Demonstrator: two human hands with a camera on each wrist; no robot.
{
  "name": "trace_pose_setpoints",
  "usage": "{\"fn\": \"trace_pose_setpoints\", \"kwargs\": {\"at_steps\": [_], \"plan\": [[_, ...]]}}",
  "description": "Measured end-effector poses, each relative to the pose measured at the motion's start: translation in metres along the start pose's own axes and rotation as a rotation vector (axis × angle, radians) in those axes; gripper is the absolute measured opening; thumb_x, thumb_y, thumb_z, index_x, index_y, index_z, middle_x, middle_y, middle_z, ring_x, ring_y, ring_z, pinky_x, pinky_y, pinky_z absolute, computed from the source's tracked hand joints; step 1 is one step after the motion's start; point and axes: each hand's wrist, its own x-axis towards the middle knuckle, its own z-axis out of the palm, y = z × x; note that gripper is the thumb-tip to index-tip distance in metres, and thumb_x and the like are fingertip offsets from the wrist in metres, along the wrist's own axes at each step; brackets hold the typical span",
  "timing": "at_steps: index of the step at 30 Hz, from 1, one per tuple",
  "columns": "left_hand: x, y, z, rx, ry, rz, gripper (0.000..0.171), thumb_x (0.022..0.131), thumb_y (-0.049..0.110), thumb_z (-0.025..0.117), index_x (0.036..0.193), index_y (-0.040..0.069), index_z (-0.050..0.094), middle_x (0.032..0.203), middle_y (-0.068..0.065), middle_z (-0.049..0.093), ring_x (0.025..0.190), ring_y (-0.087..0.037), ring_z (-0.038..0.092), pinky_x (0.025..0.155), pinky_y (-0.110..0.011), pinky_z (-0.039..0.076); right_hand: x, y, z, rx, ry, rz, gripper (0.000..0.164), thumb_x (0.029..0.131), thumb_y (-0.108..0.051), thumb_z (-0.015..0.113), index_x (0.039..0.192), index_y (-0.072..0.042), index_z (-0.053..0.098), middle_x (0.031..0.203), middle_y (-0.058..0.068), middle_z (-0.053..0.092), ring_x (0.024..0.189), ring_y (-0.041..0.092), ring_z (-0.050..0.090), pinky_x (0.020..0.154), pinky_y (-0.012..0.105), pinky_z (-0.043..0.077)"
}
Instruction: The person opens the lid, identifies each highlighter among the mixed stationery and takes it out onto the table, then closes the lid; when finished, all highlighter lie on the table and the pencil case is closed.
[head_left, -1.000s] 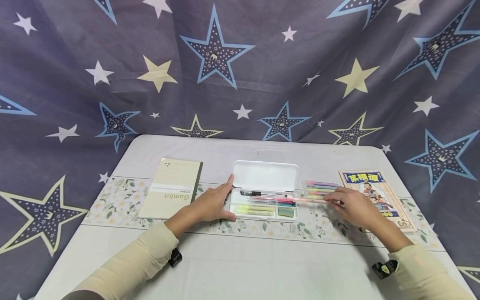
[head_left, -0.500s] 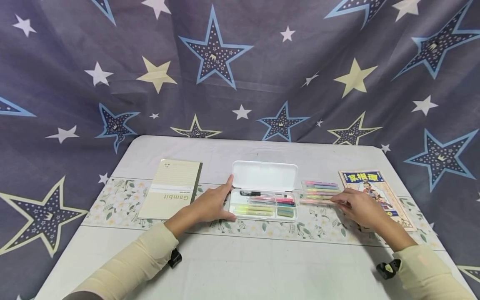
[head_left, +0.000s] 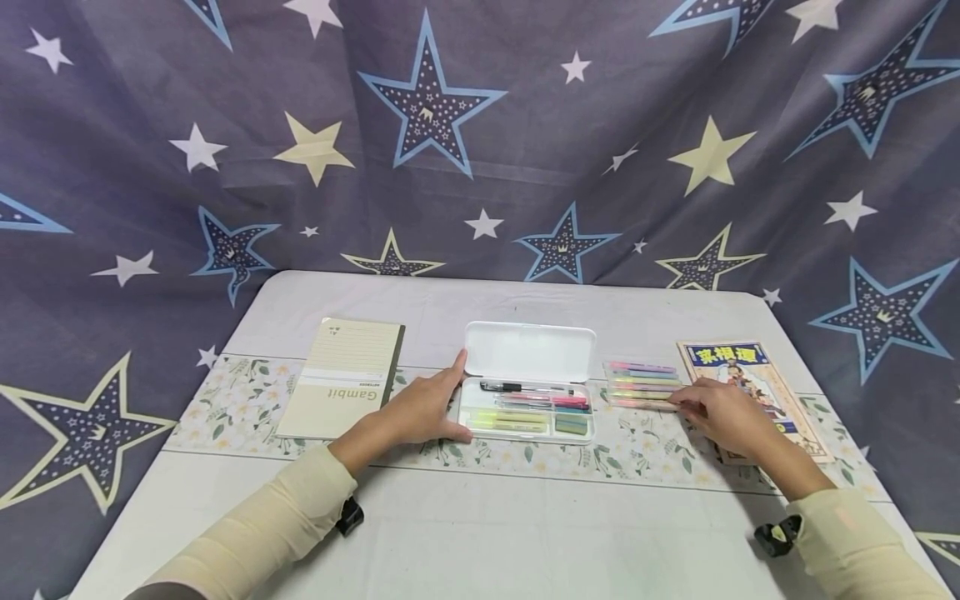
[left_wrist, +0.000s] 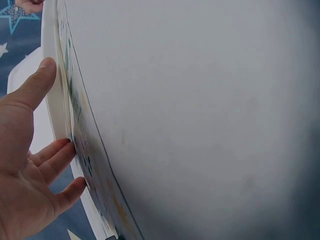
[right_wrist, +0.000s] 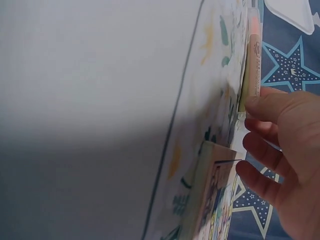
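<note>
In the head view a white pencil case [head_left: 530,328] lies with its lid folded back, holding several pens [head_left: 528,402], yellow highlighters [head_left: 510,419] and a small greenish block [head_left: 572,426]. My left hand [head_left: 423,406] touches the case's left side with spread, fairly straight fingers. To the right of the case is a clear tray [head_left: 609,375] of several coloured highlighters [head_left: 643,379]. My right hand [head_left: 723,414] pinches the right end of a pink-orange highlighter [right_wrist: 254,62] between thumb and index finger, at the tray's near side. The left wrist view shows the left hand [left_wrist: 25,165] against the case's edge.
A cream notebook [head_left: 341,375] lies left of the pencil case. Behind the right hand sits a comic-style booklet [head_left: 731,358], partly covered by that hand. A floral strip [head_left: 480,454] crosses the white table [head_left: 480,533]; a star-patterned curtain [head_left: 525,192] hangs behind.
My right hand has moved the pink-orange highlighter rightward, away from the pencil case and in line with the others at the tray's near side. My left hand has stayed in place.
</note>
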Motion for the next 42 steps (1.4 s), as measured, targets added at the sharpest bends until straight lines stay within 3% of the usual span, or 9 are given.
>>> {"fn": "trace_pose_setpoints", "kwargs": {"at_steps": [8,23,33,38,42], "plan": [[0.000,0.000,0.001,0.000,0.003,0.003,0.136,0.074,0.056,0.086,0.165,0.007,-0.002,0.158,-0.010,0.047,0.137,-0.033,0.055,0.114,-0.046,0.044,0.004,0.002,0.002,-0.008,-0.060,0.113,0.013,0.087,-0.012,0.079,0.100,-0.013,0.077,0.085,-0.002,0.071,0.069,0.007,0.059,0.058,0.028,0.048],[0.000,0.001,0.000,0.000,-0.003,0.010,0.136,0.074,0.057,0.086,0.165,0.007,-0.002,0.158,-0.011,0.047,0.137,-0.032,0.054,0.114,-0.046,0.044,0.006,0.001,0.006,-0.008,-0.092,0.242,0.010,0.089,-0.018,0.077,0.097,-0.012,0.076,0.077,-0.005,0.066,0.064,0.008,0.050,0.057,0.028,0.041],[0.000,-0.001,0.001,0.002,-0.006,0.013,0.136,0.075,0.057,0.086,0.164,0.008,-0.004,0.157,-0.010,0.048,0.136,-0.031,0.056,0.113,-0.045,0.045,0.007,-0.005,0.002,-0.012,-0.071,0.215,0.009,0.087,-0.015,0.079,0.095,-0.014,0.076,0.084,-0.002,0.071,0.068,0.009,0.057,0.058,0.031,0.047],[0.000,-0.001,0.000,0.003,-0.006,0.011,0.136,0.075,0.057,0.085,0.165,0.009,-0.004,0.158,-0.010,0.046,0.134,-0.032,0.057,0.112,-0.046,0.046,0.012,-0.019,-0.005,-0.018,-0.012,0.134,0.011,0.086,-0.013,0.080,0.096,-0.013,0.075,0.086,0.000,0.074,0.072,0.014,0.066,0.060,0.035,0.053],[0.000,0.000,-0.001,0.007,-0.007,0.007,0.135,0.075,0.058,0.085,0.165,0.008,-0.004,0.160,-0.010,0.045,0.134,-0.032,0.057,0.112,-0.045,0.045,0.016,-0.031,-0.008,-0.016,0.029,0.076,0.011,0.085,-0.012,0.079,0.095,-0.014,0.074,0.085,-0.001,0.073,0.073,0.013,0.064,0.059,0.033,0.051]]}}
